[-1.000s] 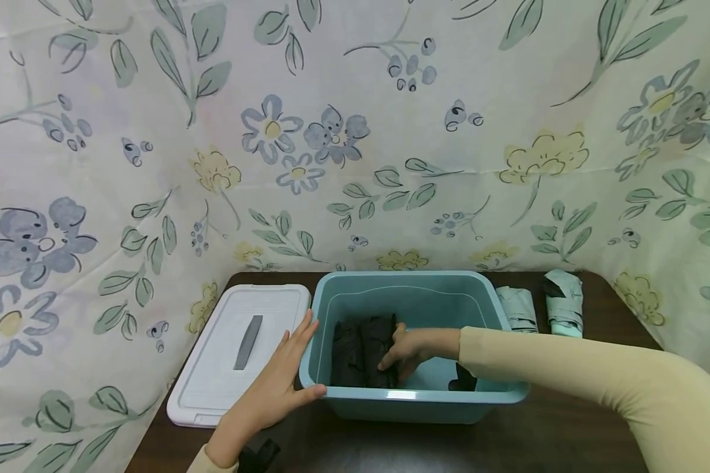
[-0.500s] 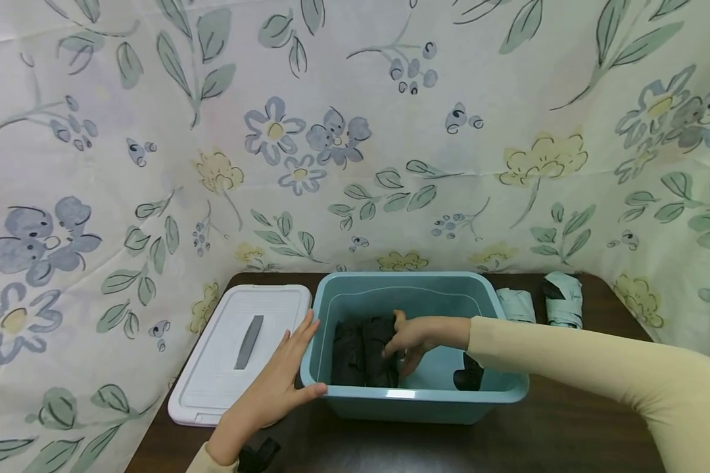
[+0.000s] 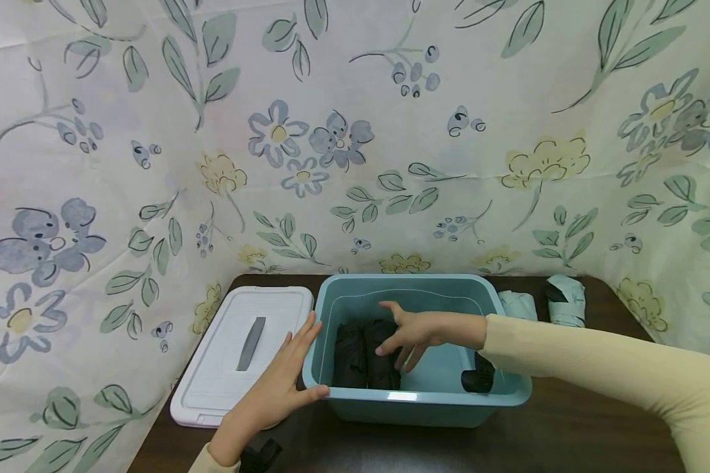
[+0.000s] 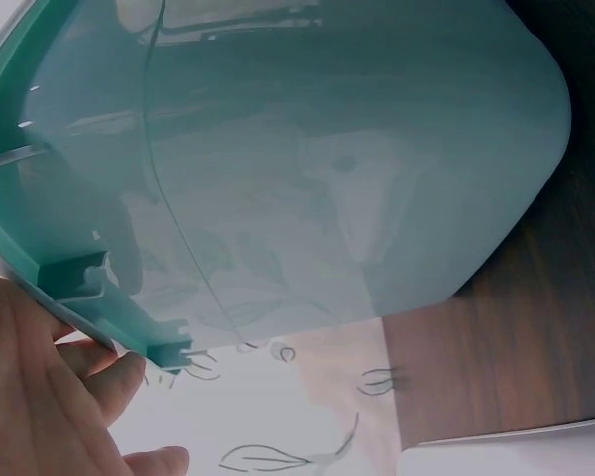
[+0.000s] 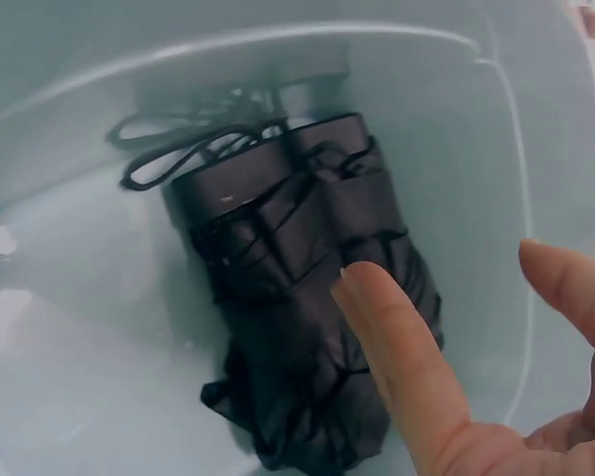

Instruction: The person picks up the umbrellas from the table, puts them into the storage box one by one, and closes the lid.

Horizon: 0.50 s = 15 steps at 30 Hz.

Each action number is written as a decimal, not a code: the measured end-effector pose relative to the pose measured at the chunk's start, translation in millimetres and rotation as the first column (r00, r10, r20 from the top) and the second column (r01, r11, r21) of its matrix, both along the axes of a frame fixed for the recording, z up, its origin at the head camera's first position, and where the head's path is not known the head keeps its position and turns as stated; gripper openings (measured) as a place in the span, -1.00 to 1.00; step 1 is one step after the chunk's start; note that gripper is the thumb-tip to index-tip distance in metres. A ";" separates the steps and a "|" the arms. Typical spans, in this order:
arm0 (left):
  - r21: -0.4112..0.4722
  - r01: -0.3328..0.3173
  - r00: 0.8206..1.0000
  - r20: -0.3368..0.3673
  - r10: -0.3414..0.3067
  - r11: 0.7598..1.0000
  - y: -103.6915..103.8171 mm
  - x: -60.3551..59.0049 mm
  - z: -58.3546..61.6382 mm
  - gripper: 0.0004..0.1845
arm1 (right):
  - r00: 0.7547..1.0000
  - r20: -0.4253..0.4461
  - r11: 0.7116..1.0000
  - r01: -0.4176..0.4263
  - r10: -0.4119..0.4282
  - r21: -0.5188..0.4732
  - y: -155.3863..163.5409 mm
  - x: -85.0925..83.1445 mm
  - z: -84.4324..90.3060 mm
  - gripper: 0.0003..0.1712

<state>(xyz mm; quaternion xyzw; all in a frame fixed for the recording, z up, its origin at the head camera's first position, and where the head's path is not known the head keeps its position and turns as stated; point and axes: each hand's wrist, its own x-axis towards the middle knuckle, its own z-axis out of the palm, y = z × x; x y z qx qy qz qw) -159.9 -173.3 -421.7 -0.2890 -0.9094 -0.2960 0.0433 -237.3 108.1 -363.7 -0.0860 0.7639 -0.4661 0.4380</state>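
Two black folded umbrellas [image 5: 278,228] lie side by side in the left part of a blue-green plastic bin [image 3: 408,397], their wrist loops showing in the right wrist view. My right hand [image 3: 411,332] hovers over them inside the bin, fingers spread and holding nothing. At the bin's left rim rests my left hand [image 3: 281,381], with its fingers extended and its thumb by the front corner. The left wrist view shows that hand's bent fingers [image 4: 114,387] beside the bin's rim.
A white lid [image 3: 213,368] with a grey handle lies left of the bin. Behind the right sleeve, two pale mint folded umbrellas, one [image 3: 517,305] nearer the bin and another [image 3: 566,302] farther right, lie on the dark wooden table [image 3: 597,420]. Floral cloth hangs behind.
My right hand has let go of the right-hand black umbrella and lifted up and slightly right, its fingers spreading. The left hand has stayed at the rim.
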 end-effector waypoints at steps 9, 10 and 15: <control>-0.018 0.001 1.000 0.001 -0.001 1.000 0.6 -0.8 1.5 -0.01 | 0.997 -0.065 0.995 -0.055 0.050 -0.082 1.8 0.0 13.5 0.05; -0.022 0.000 1.000 0.000 0.000 1.000 0.7 -0.7 1.6 -0.01 | 0.995 -0.078 0.995 -0.064 0.058 -0.082 2.6 -0.1 15.4 0.02; -0.022 0.002 1.000 -0.005 -0.002 1.000 0.7 -0.7 1.8 -0.02 | 0.985 -0.152 0.991 -0.094 0.079 -0.094 6.1 -2.7 24.6 -0.13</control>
